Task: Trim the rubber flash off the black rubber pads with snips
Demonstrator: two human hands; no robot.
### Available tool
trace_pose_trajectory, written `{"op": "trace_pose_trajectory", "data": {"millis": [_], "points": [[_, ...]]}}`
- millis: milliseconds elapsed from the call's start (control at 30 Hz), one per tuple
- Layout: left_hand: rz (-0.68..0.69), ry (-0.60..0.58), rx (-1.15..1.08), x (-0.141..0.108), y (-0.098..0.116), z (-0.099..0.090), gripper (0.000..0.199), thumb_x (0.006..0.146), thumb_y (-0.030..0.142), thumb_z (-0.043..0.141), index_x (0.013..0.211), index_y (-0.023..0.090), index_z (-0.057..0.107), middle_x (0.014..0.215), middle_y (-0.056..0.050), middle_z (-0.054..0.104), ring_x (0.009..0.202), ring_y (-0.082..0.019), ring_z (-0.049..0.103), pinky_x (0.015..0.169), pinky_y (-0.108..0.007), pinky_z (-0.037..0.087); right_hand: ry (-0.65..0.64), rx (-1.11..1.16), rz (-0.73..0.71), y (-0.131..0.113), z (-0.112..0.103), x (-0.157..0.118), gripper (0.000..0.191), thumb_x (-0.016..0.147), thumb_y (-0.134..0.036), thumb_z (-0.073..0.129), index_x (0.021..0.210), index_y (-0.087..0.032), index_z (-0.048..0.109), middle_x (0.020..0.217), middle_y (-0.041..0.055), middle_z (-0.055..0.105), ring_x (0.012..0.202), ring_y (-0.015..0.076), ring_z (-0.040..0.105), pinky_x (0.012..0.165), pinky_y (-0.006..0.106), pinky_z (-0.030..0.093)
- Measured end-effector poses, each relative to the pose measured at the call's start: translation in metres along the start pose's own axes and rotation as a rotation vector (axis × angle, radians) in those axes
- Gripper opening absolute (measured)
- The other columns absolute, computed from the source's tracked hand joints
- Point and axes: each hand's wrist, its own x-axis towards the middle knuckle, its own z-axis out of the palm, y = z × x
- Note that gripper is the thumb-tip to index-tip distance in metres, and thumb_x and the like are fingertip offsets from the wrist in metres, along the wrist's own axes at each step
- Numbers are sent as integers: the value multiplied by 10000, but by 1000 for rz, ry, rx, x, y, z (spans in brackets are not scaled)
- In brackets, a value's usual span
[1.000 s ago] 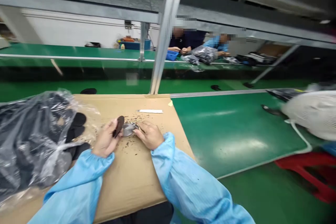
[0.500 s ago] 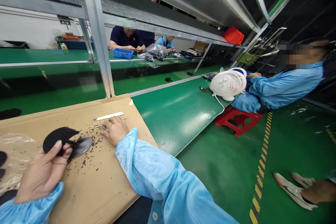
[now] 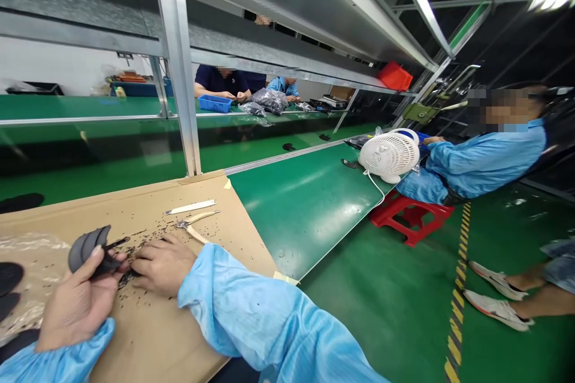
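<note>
Head view, curved black piece [image 3: 85,250], gripped in left hand [image 3: 79,300]

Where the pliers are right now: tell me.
In the head view, the pliers lie on the cardboard, left of the picture's centre, between the white strip and the right hand.

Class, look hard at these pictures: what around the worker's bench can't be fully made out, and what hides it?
Head view:
- the lower part of the curved black thing, covered by the left hand
- what lies beneath the right hand, covered by the hand itself
- one handle end of the pliers, behind the right sleeve
- black pads, cut off by the left edge
- the person in white shoes, mostly cut off by the right edge
</note>
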Motion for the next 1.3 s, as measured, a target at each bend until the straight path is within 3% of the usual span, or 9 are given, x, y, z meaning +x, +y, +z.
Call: {"op": "trace_pose_trajectory", "data": {"millis": [200,367,533,667,833,933,1033,1133,1300], "points": [[-40,25,-100,1,-1,-2,150,794,121,575,700,208,652,678,15,628,627,-122,547,561,-210,566,68,-21,104,7,7,-2,196,946,-360,483,1046,-226,587,1177,28,585,1071,199,519,867,339,426],[-56,10,-118,3,-3,-4,146,775,111,596,685,213,650,671,24,623,625,-115,542,545,-194,543,86,-10,146,11,5,-3,308,908,-450,542,1110,-218,550,1149,25,593,1034,214,527,884,359,419],[-25,-10,-124,5,-5,-7,87,757,133,648,745,218,665,699,25,623,632,-115,542,540,-192,540,36,67,157,12,-9,-5,349,860,-416,617,1145,-228,546,1085,35,593,937,202,556,822,321,445],[7,-78,-79,7,-8,-11,133,684,171,740,795,208,675,764,24,645,678,-121,580,598,-204,562,64,284,229,16,-16,-7,216,907,-307,550,1102,-222,592,998,31,610,916,163,575,824,266,463],[118,-178,57,1,-16,-5,288,645,230,795,913,207,693,944,-8,700,869,-161,632,691,-223,562,313,607,473,32,-10,-9,217,863,-207,559,1070,-187,622,1054,65,638,1021,173,584,922,308,464],[139,-178,103,-5,-20,0,470,593,268,833,1024,165,677,911,-40,711,812,-176,651,675,-246,547,458,963,607,39,-6,-9,229,786,-182,569,1011,-174,610,1003,55,658,910,165,631,860,325,508],[141,-220,141,-6,-23,2,538,595,286,838,1077,131,656,861,-69,710,752,-185,659,660,-265,537,579,1328,640,39,-8,-6,238,711,-265,655,921,-174,587,850,25,668,770,149,641,770,306,535],[171,-263,148,-3,-26,0,472,642,289,813,1056,119,665,910,-96,708,817,-194,663,763,-297,537,560,1471,642,37,-14,-4,298,649,-327,747,841,-175,577,780,13,660,681,136,625,703,293,540],[252,-358,224,0,-32,-5,406,729,268,749,1103,138,659,1090,-103,679,1062,-215,605,990,-347,444,504,1454,638,32,-17,-5,358,626,-378,789,839,-169,591,747,10,640,636,129,601,648,288,530]]}}
